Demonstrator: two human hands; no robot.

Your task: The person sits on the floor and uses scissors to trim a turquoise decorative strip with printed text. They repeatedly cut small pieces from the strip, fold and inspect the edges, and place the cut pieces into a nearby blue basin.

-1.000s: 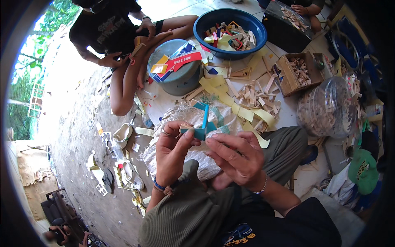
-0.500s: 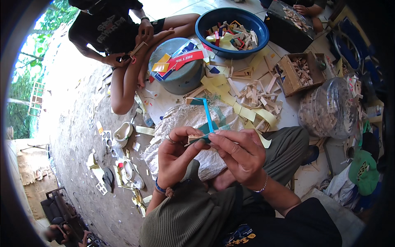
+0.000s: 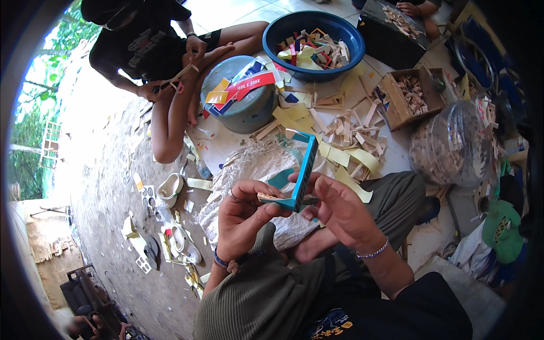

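Note:
My left hand pinches a small wooden piece between thumb and fingers. A bent teal strip runs from this piece, rises away from me and folds over at its far end, with dark markings along its side. Another flat teal part shows just behind the left fingers. My right hand is beside the strip with its fingers apart. One fingertip shows at the strip's far side and seems to touch it; the thumb is close to its lower corner. Under both hands lies a white woven sack.
Ahead are an upturned grey tub bearing coloured strips and a blue basin of wooden pieces. Wood pieces, a cardboard box and a clear plastic container lie right. Another person sits far left, handling a strip.
The teal strip has turned so its marked side shows, and its far end has swung right. My right hand has loosened its pinch and moved slightly right and down.

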